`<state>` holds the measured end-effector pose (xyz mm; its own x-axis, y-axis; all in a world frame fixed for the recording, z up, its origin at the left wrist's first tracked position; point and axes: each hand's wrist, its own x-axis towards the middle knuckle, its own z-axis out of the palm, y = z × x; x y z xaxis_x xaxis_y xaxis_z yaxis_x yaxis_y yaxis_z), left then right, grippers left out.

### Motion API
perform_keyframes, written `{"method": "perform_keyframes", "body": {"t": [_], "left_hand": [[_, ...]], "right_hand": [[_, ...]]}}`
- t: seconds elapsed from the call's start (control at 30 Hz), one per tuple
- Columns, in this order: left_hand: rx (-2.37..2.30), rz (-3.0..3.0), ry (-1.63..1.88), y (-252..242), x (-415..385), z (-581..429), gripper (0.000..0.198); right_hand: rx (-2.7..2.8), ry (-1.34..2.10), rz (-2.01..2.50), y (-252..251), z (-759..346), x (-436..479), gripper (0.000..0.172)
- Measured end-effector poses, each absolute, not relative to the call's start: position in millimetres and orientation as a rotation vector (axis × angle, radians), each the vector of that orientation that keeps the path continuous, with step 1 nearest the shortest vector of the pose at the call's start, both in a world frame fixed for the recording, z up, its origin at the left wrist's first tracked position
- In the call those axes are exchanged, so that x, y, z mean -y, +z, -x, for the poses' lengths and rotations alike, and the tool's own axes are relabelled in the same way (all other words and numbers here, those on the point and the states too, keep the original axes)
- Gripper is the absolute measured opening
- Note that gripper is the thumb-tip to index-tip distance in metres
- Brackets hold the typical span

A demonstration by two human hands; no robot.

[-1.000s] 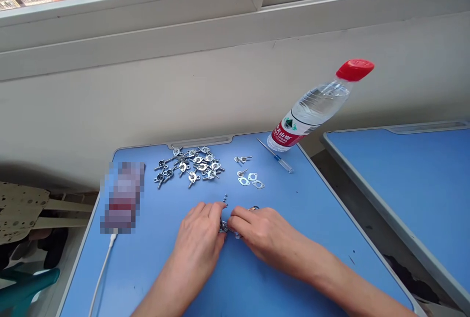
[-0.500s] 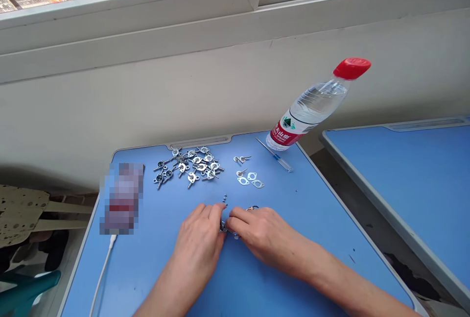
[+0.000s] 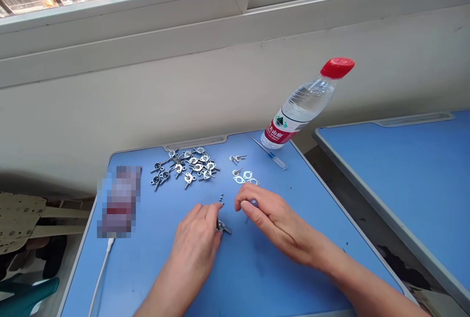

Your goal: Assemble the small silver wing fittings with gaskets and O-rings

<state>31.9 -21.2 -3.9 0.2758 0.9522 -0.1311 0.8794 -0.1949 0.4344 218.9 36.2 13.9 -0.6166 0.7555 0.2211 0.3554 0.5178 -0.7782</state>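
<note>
Near the middle of the blue desk, my left hand (image 3: 196, 233) is closed around a small metal fitting (image 3: 223, 227), whose threaded stem sticks out to the right. To its right, my right hand (image 3: 270, 214) is apart from the fitting and closed on a small screwdriver (image 3: 254, 203). The rounded blue-purple handle end shows between the fingers; most of the tool is hidden. Tiny screws (image 3: 222, 198) lie just beyond my left fingertips. Flat metal plates with a large hole, such as this plate (image 3: 239, 180), lie behind my right hand, partly covered by it.
A pile of metal fittings (image 3: 189, 165) lies at the back left, with a few stemmed plates (image 3: 237, 158) to its right. A water bottle (image 3: 282, 128) and another screwdriver (image 3: 270, 153) are at the back right. A blurred phone-like object (image 3: 121, 202) with a white cable (image 3: 101, 278) sits left.
My right hand has pulled away from the fitting, to the right and slightly up, with the screwdriver. My left hand still grips the fitting. The view has shifted slightly.
</note>
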Motion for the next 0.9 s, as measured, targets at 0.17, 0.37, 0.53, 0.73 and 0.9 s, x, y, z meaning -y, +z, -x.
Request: {"method": "perform_keyframes", "body": {"t": [0.17,0.37,0.53,0.73,0.9], "left_hand": [[-1.634,-2.12,0.22,-4,21,-32,0.043],[-1.632,-2.129,0.216,-3,21,-33,0.038],[-1.641,-2.128,0.187,-2,20,-33,0.035],[-1.631,-2.104,0.194,-1,20,-33,0.032],[-1.63,-2.105,0.228,-1,21,-34,0.029]], "right_hand": [[2.146,1.087,0.801,9,-218,-34,0.032],[2.175,1.08,0.698,-1,-214,-35,0.034],[2.204,1.084,0.674,-4,-212,-35,0.036],[2.251,1.084,0.682,-1,-212,-34,0.028],[2.287,1.008,0.645,-2,-211,-34,0.023]]}}
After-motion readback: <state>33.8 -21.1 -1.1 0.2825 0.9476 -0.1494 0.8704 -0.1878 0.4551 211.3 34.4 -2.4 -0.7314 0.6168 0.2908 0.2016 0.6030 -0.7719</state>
